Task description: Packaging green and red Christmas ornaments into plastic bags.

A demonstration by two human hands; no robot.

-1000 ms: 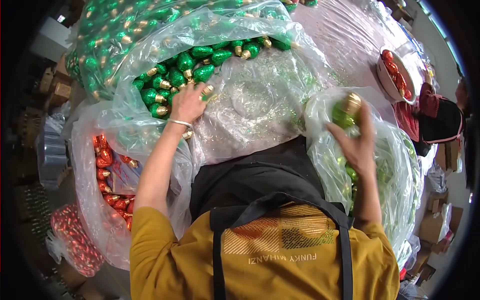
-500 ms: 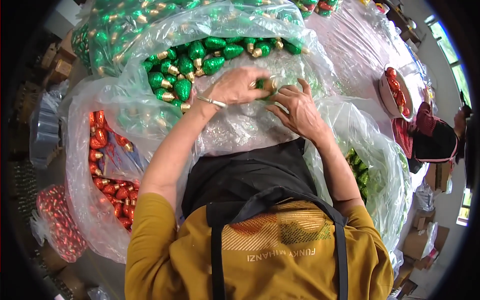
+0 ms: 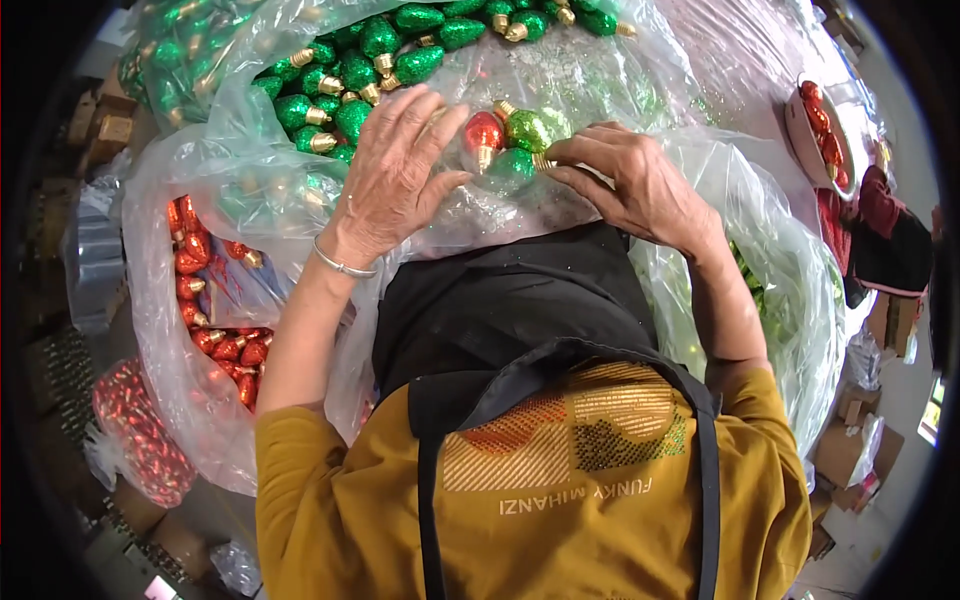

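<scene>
Three glittery bulb-shaped ornaments with gold caps lie together in front of me: a red bulb ornament [image 3: 484, 130], a light green bulb ornament [image 3: 527, 131] and a dark green bulb ornament [image 3: 513, 164]. Clear plastic seems to surround them, though its shape is hard to make out. My right hand [image 3: 645, 182] pinches at the gold cap of the dark green one, thumb and forefinger close together. To the left of the trio, my left hand [image 3: 395, 175] is open, fingers stretched and thumb apart, holding nothing visible.
Beyond my hands, a plastic bag holds many green ornaments [image 3: 380, 40]. Red ornaments [image 3: 235, 350] fill an open bag at left; another plastic bag [image 3: 800, 300] stands at right. Far right are a white basin [image 3: 847, 150] with red ornaments and another person [image 3: 890, 240].
My hands have moved apart, the left one opening and shifting left. The red and light green ornaments now show between them, beside the dark green one. The view has shifted slightly.
</scene>
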